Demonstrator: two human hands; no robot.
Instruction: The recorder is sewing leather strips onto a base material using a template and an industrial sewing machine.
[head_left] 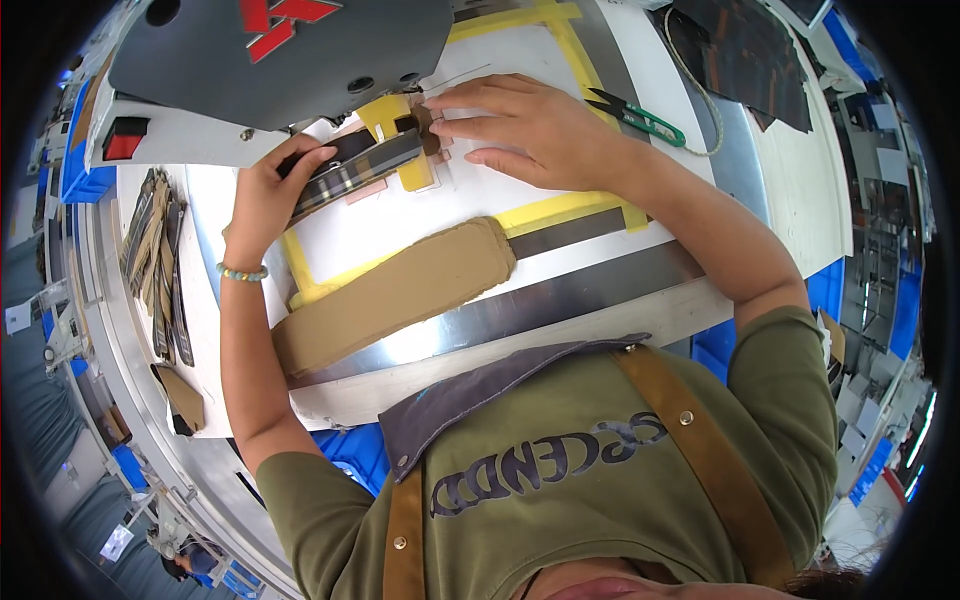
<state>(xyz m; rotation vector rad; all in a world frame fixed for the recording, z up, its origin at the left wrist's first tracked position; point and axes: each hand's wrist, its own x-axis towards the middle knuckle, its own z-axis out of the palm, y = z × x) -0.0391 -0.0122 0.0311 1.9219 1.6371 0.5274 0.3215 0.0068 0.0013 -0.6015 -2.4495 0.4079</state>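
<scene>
My left hand grips a dark plaid strip at its near left end, beneath the front of a grey machine head. The strip slants up to the right across a yellow piece on a white sheet with pink-marked outlines. My right hand has its fingers spread, their tips at the strip's far end beside a small brown part; whether they touch it is unclear. A long khaki piece with rough edges lies below both hands on the taped work surface.
Green-handled snips and a cord lie right of my right hand; dark sheets lie behind them. A bundle of strips lies at the left. A red switch is on the machine's front. Blue bins and other workstations surround the bench.
</scene>
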